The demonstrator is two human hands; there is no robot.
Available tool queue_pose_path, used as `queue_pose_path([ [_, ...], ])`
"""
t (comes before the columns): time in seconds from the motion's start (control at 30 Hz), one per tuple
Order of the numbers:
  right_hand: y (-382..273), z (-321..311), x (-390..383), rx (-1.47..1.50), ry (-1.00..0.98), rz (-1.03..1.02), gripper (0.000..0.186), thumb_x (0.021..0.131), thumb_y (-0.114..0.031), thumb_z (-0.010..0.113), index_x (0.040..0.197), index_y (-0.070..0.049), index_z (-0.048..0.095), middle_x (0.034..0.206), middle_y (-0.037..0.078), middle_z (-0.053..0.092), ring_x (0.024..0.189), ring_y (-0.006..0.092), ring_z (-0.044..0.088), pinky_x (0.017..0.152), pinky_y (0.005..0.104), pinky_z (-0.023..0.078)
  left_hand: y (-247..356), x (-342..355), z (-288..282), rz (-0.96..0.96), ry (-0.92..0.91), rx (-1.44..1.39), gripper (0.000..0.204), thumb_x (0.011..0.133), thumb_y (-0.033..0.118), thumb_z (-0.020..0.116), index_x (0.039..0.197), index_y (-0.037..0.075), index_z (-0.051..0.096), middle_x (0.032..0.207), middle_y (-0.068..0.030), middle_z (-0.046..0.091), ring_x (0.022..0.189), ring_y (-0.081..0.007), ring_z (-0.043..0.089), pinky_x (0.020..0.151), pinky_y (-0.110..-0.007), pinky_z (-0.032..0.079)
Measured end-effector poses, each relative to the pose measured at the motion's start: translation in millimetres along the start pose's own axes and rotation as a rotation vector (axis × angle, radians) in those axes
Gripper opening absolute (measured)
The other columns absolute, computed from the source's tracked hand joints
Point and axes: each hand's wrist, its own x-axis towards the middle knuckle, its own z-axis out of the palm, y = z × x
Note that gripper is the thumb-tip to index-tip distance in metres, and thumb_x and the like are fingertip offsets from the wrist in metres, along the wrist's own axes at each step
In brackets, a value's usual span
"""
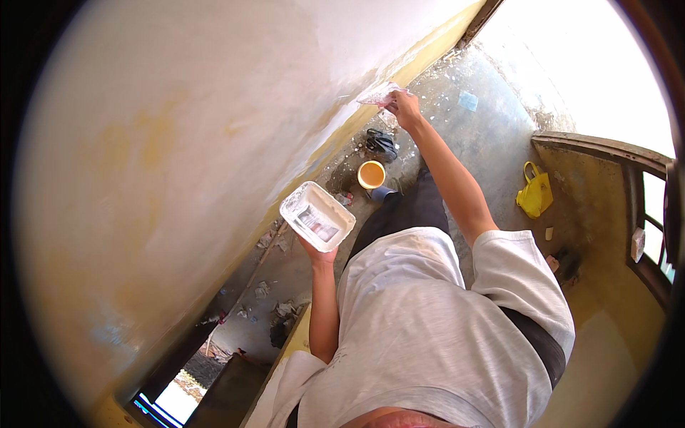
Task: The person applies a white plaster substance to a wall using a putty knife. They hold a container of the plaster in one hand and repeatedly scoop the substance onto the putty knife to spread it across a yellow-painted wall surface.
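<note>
Beside the wall (214, 128), the right hand (405, 109) is pinching a white-smeared sheet (374, 94); to its lower left, the left hand (319, 253) is supporting a white tray (331, 207) from beneath; between the hands, a bucket (362, 183) is standing; farther right of both, a yellow bag (537, 195) is resting.

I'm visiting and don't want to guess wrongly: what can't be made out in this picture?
All in the head view:
Bare left hand: fingers mostly hidden by the white rectangular tray.
Whitish flat piece: held edge covered by the bare right hand.
Yellow handled bag: contents hidden by its sides.
Bright white area, upper right: detail lost in glare.
</note>
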Motion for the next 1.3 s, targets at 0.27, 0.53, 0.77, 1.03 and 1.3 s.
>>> queue_pose_path([
  [0.27, -71.2, 31.2, 15.3, -0.019, -0.192, -0.123, 0.016, 0.092, -0.001, 0.058, 0.103, 0.01, 0.055, 0.101, 0.017, 0.06, 0.093, 0.0287, 0.066, 0.085, 0.0402, 0.063, -2.7, 3.6, 5.6, -0.011, 0.017, -0.082, 0.049, 0.099, 0.046, 0.051, 0.14, 0.02, 0.053, 0.136, -0.004, 0.06, 0.127, -0.0284, 0.055, 0.107, -0.053, 0.045],
  [0.53, 32.2, -51.9, 71.3, -0.173, 0.107, -0.118, 0.014, 0.095, -0.005, 0.059, 0.107, 0.001, 0.061, 0.095, 0.01, 0.067, 0.078, 0.0204, 0.066, 0.064, 0.0347, 0.057, 0.7, 1.1, 6.4, -0.019, 0.065, 0.028, 0.049, 0.102, 0.047, 0.044, 0.141, 0.019, 0.052, 0.136, -0.0043, 0.059, 0.123, -0.0286, 0.059, 0.105, -0.053, 0.048],
  [0.77, 54.7, 38.8, 43.5, -0.198, 0.21, -0.288, 0.021, 0.098, -0.007, 0.053, 0.119, -0.003, 0.056, 0.096, 0.012, 0.065, 0.073, 0.0163, 0.06, 0.062, 0.0324, 0.048, -1.2, 5.6, -8.2, -0.012, 0.121, 0.028, 0.052, 0.102, 0.047, 0.044, 0.144, 0.019, 0.049, 0.139, -0.0052, 0.057, 0.125, -0.0295, 0.057, 0.106, -0.054, 0.046],
  [1.03, 72.4, 60.4, -87.1, -0.248, -0.155, -0.37, 0.019, 0.101, -0.011, 0.055, 0.116, 0.002, 0.056, 0.087, 0.006, 0.065, 0.068, 0.0108, 0.057, 0.061, 0.0285, 0.046, 1.0, 3.2, -6.4, -0.051, 0.076, -0.015, 0.053, 0.097, 0.044, 0.053, 0.145, 0.022, 0.049, 0.144, -0.0047, 0.053, 0.134, -0.0299, 0.049, 0.114, -0.056, 0.038],
  [1.3, 162.6, -60.1, 57.3, 0.133, 0.216, 0.334, 0.009, 0.091, 0.002, 0.057, 0.1, 0.003, 0.058, 0.091, 0.014, 0.063, 0.084, 0.0298, 0.066, 0.081, 0.0471, 0.06, -6.2, 5.8, -26.0, -0.01, 0.157, 0.067, 0.051, 0.099, 0.047, 0.048, 0.144, 0.02, 0.049, 0.136, -0.0056, 0.058, 0.124, -0.0303, 0.057, 0.104, -0.055, 0.048],
])
